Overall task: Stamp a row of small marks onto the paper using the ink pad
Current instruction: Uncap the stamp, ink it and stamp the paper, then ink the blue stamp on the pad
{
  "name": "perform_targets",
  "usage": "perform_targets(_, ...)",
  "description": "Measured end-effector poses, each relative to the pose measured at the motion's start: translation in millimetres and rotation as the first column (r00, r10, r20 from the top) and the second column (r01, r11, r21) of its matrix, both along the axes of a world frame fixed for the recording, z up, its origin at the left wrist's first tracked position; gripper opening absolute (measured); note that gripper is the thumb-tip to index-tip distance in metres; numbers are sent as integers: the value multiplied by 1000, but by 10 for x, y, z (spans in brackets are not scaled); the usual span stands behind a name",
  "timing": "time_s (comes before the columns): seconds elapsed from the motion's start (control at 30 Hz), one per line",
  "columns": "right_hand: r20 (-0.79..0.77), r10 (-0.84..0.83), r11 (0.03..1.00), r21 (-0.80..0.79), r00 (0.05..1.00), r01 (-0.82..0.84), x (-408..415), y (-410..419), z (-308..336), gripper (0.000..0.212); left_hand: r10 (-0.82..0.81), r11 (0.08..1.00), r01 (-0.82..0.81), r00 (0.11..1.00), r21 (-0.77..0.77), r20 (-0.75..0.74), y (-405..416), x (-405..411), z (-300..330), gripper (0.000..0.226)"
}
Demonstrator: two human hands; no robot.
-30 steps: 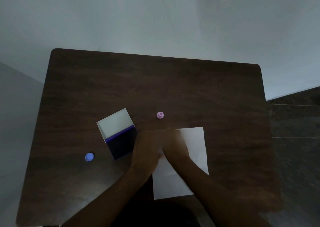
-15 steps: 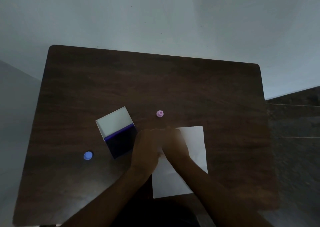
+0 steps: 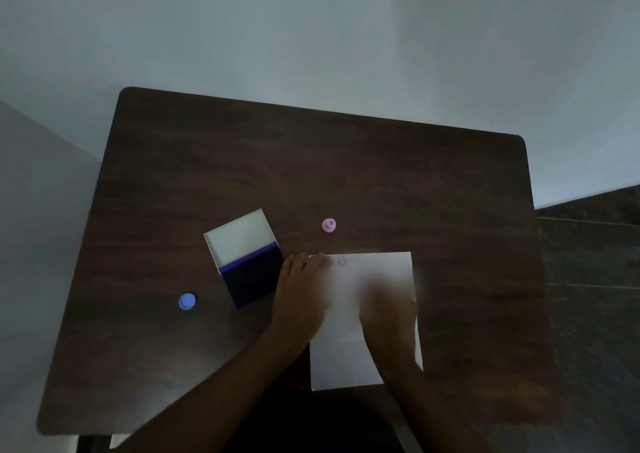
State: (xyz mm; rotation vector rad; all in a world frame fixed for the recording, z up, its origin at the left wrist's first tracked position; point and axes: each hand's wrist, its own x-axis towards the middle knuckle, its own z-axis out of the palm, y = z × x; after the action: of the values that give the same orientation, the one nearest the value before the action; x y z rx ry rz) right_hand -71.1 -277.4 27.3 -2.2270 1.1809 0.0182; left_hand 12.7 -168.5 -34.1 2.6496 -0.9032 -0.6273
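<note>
A white paper (image 3: 375, 267) lies on the dark wooden table (image 3: 311, 162) near me. Two small smiley marks (image 3: 342, 261) sit side by side along its top edge, towards the left. My left hand (image 3: 299, 290) rests flat on the paper's top left corner, its fingertips partly over the left mark. My right hand (image 3: 388, 310) is blurred over the middle right of the paper; what it holds is hidden. The ink pad (image 3: 254, 279) lies open just left of my left hand, its white lid (image 3: 239, 239) folded back.
A small pink stamp-like piece (image 3: 328, 225) stands on the table just beyond the paper's top edge. A round blue cap (image 3: 187, 301) lies left of the ink pad. The table's right edge borders a dark tiled floor (image 3: 588, 245).
My right hand has left the paper's top left corner and swung right and toward me, uncovering the smiley marks. My left hand stays on the corner.
</note>
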Motion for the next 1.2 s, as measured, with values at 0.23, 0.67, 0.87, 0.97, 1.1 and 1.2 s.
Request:
perform_targets(0.23, 11, -96, 990, 106, 995, 95, -147, 136, -61, 26, 0, 999, 1, 1000, 40, -20, -14, 6, 19, 87)
perform_targets(0.67, -49, -89, 972, 214, 995, 98, 103, 142, 80, 32, 117, 947, -11, 943, 322, -311, 109, 258, 224, 78)
perform_targets(0.87, 51, 71, 902, 422, 996, -86, 296, 366, 175, 28, 280, 953, -303, 905, -23, -321, 661, 126, 547, 52)
perform_targets(0.97, 87, 54, 848, 522, 995, -92, 383, 462, 182, 29, 319, 909, -398, 855, -123, -409, 870, 103, 659, 56)
perform_targets(1.1, 141, 107, 790, 589, 984, -170, 515, 605, 218, 24, 454, 776, -573, 798, -263, -396, 1100, 119, 783, 32)
perform_targets(1.2, 219, 105, 743, 632, 970, -223, 608, 734, 263, 17, 571, 625, -651, 758, -431, -317, 1301, 128, 762, 13)
